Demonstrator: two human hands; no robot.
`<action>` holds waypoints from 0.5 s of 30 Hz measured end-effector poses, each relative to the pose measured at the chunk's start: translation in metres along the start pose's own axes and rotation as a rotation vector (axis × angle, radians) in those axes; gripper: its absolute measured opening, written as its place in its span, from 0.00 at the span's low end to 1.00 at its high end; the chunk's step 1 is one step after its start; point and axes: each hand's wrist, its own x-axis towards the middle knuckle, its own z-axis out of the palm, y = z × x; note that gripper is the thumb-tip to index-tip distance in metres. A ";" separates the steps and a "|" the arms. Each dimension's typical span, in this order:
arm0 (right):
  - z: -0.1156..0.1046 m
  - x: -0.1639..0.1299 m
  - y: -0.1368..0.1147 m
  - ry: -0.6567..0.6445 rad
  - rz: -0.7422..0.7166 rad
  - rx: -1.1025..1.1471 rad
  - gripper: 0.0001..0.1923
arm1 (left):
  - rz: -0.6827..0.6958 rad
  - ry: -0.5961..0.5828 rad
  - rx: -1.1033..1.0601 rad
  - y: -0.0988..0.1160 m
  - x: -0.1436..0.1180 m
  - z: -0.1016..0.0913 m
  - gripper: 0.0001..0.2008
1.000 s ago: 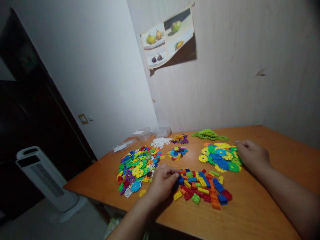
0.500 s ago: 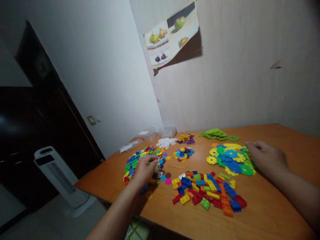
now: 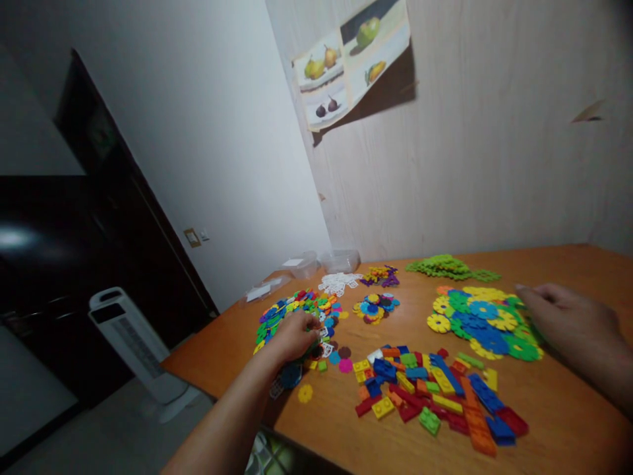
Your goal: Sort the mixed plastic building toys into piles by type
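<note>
My left hand reaches into a mixed pile of small colourful plastic pieces at the table's left. Its fingers are bent and closed at the pile's right side, and whatever is between them is hidden. White lattice pieces and coloured discs lie beside the fingertips. Over at the right, my right hand is held closed, thumb against the curled fingers, and its inside does not show. It is at the right edge of a heap of large notched flower discs in yellow, green and blue.
Building bricks lie spread at the front of the wooden table. Behind are small flower discs, white pieces, purple and yellow pieces, green pieces and clear plastic tubs. A tower heater stands left of the table.
My left hand has sunk lower into the mixed pile, with its fingers curled further. The view has turned a little, and a yellow disc by the front edge shows more fully. The right hand stays closed.
</note>
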 end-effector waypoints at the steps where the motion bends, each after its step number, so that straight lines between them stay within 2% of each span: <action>1: -0.001 0.000 -0.001 -0.004 0.001 0.006 0.26 | 0.002 -0.011 0.006 0.000 0.000 -0.001 0.09; 8: -0.001 -0.003 -0.004 -0.001 0.007 0.035 0.25 | -0.035 -0.034 0.082 -0.001 -0.001 0.000 0.10; 15: 0.004 0.000 0.006 -0.028 -0.015 0.026 0.27 | -0.012 -0.053 0.176 0.003 0.003 -0.001 0.08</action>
